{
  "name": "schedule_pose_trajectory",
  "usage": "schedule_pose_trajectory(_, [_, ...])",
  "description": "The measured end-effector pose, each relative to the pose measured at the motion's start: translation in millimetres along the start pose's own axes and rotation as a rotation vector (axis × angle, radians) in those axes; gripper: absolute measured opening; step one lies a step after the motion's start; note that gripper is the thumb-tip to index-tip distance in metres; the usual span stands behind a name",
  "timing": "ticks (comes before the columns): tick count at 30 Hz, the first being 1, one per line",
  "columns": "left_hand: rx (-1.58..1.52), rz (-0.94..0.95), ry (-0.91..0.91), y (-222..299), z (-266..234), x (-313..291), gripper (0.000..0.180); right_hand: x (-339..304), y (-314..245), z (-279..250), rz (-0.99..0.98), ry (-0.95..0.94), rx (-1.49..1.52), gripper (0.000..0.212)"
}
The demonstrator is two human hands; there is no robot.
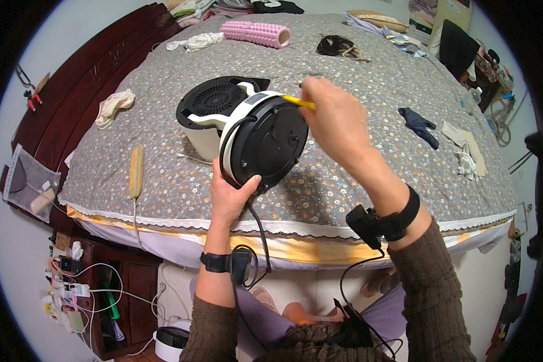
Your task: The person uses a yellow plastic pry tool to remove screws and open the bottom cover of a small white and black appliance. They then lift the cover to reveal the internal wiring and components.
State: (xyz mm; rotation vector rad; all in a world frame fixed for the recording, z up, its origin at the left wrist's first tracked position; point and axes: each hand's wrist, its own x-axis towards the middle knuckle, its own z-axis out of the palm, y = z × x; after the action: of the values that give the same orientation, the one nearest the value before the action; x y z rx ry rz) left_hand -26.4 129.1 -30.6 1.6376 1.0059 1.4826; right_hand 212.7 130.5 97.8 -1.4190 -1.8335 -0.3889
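Note:
A white and black electric appliance point(206, 136) with a round vented grille, perhaps a fan, lies tilted on the bed. Its round black base point(270, 145), ringed in white and dotted with screws, faces me. My left hand point(230, 198) grips the lower rim of that base, thumb on the black underside. Above the base's upper right edge, my right hand point(338, 117) is closed around a slim yellow stick-like tool point(298, 102). The tool's far end meets the white rim; its exact kind cannot be made out. A black cord point(260, 232) hangs down from the base.
The bed has a grey floral cover point(356, 199). On it lie a pink foam roller point(256, 34), a yellow corded bar point(136, 174), a dark blue cloth point(419, 127) and a white cloth point(114, 107). Cables tangle over a cabinet point(133, 301) at lower left.

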Motion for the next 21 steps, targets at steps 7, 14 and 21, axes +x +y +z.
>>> schedule_pose_trajectory(7, [-0.071,0.079,0.002,-15.7,-7.9,3.1,0.079,-60.3,96.5,23.9,0.437,-0.307,-0.145,0.028])
schedule_pose_trajectory(14, [-0.224,0.004,0.017,-25.4,-4.0,2.9,0.077,-57.1,92.6,75.8,0.321,-0.150,0.481,0.051])
schedule_pose_trajectory(21, [-0.450,-0.107,-0.040,-27.2,-8.2,4.3,0.084,-29.3,50.6,80.1,0.463,-0.352,1.112,0.056])
